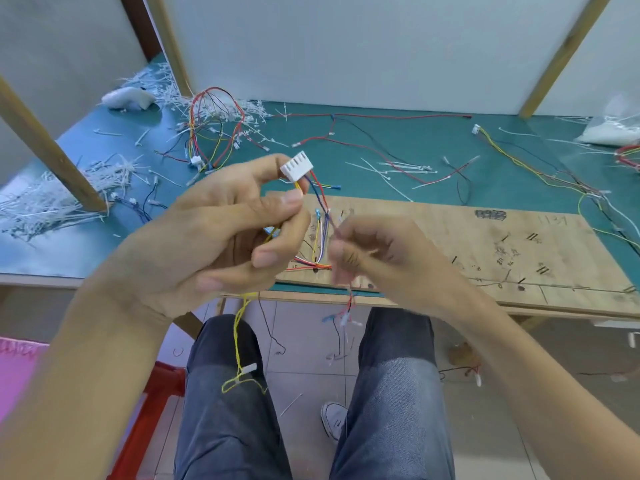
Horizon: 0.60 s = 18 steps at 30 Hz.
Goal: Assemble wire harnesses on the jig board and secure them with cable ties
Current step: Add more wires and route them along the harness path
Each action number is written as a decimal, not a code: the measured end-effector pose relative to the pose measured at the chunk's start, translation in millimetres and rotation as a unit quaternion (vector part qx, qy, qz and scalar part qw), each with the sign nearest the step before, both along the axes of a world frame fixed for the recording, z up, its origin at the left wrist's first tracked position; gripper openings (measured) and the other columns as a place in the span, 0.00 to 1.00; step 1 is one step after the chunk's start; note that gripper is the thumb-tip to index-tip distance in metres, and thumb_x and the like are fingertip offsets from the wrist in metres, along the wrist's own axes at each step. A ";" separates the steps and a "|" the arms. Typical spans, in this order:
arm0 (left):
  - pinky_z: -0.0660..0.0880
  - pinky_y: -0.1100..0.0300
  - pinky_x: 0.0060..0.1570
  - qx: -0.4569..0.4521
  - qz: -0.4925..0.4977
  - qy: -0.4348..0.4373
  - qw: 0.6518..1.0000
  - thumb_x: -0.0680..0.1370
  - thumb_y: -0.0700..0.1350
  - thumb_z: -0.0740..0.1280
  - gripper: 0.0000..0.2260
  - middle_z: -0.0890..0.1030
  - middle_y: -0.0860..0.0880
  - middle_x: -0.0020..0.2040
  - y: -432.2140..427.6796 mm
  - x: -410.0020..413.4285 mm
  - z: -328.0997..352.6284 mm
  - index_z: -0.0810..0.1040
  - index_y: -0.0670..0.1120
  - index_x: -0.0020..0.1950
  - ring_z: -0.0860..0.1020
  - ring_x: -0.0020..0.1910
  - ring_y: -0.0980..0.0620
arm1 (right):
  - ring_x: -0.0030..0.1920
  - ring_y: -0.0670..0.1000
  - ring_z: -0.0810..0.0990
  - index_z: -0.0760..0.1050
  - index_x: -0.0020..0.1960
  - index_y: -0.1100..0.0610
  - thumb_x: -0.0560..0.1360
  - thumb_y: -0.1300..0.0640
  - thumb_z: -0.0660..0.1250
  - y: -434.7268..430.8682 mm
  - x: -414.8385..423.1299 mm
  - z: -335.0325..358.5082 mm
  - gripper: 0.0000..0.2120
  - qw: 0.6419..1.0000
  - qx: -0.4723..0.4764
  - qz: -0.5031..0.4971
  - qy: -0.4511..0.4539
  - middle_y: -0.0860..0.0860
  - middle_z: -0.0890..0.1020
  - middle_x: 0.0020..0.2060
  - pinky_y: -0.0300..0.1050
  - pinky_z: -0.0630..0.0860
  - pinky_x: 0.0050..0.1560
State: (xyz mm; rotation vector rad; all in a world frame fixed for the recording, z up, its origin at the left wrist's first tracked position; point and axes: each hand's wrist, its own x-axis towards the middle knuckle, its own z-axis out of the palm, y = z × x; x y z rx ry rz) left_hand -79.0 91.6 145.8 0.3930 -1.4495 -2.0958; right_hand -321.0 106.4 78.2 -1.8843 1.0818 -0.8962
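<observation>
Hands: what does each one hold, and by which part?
The left hand pinches the wires just under the white connector. The right hand, blurred, grips the wires lower down.

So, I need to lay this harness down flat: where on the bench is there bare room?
Jig board, right half: bare wood. Green mat between long red wire and loose cable ties: free. Crowded: tie offcuts far left, yellow wires right.
</observation>
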 end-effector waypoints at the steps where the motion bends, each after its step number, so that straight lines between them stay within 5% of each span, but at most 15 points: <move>1: 0.57 0.71 0.18 -0.005 0.012 0.005 1.000 0.86 0.39 0.56 0.03 0.68 0.45 0.30 1.7 -2.7 -0.6 0.69 0.44 0.55 0.57 0.14 0.56 | 0.39 0.53 0.86 0.79 0.49 0.56 0.86 0.52 0.66 8.4 5.2 -5.7 0.10 0.999 0.014 0.041 0.025 0.52 0.86 0.39 0.57 0.84 0.44; 4: 0.54 0.69 0.18 -0.011 0.039 0.020 0.999 0.86 0.39 0.56 0.03 0.67 0.48 0.30 5.4 -6.7 -4.5 0.68 0.43 0.58 0.62 0.16 0.59 | 0.43 0.52 0.86 0.79 0.55 0.52 0.88 0.53 0.62 30.4 17.8 -16.8 0.09 0.989 0.045 0.130 0.055 0.48 0.86 0.45 0.58 0.85 0.45; 7: 0.53 0.68 0.19 -0.029 0.058 0.023 0.998 0.85 0.40 0.57 0.02 0.65 0.49 0.31 5.6 -4.0 -8.1 0.68 0.44 0.55 0.62 0.17 0.59 | 0.44 0.52 0.88 0.79 0.56 0.54 0.88 0.54 0.60 37.1 13.3 -12.2 0.10 0.987 0.114 0.116 0.001 0.51 0.87 0.46 0.53 0.86 0.45; 10: 0.56 0.72 0.21 -0.032 0.109 -0.013 0.993 0.84 0.42 0.61 0.02 0.57 0.49 0.32 5.5 1.6 -11.2 0.70 0.48 0.53 0.58 0.19 0.59 | 0.41 0.52 0.88 0.79 0.52 0.59 0.88 0.53 0.60 36.9 1.0 -2.5 0.14 0.998 0.018 0.039 0.047 0.47 0.88 0.43 0.55 0.84 0.45; 13: 0.57 0.74 0.24 -0.010 0.151 -0.059 0.987 0.83 0.48 0.64 0.04 0.54 0.52 0.31 8.2 7.4 -16.9 0.72 0.52 0.49 0.54 0.20 0.60 | 0.36 0.45 0.86 0.75 0.47 0.55 0.89 0.50 0.58 39.3 -6.4 8.3 0.15 0.991 -0.069 0.007 0.112 0.40 0.86 0.39 0.46 0.79 0.40; 18: 0.59 0.72 0.24 0.041 0.142 -0.081 0.986 0.72 0.53 0.77 0.17 0.61 0.55 0.25 18.4 31.6 -25.9 0.74 0.49 0.53 0.59 0.19 0.61 | 0.25 0.48 0.81 0.71 0.46 0.46 0.88 0.43 0.57 47.7 -26.6 17.3 0.14 0.988 -0.037 -0.022 0.151 0.47 0.83 0.28 0.43 0.77 0.31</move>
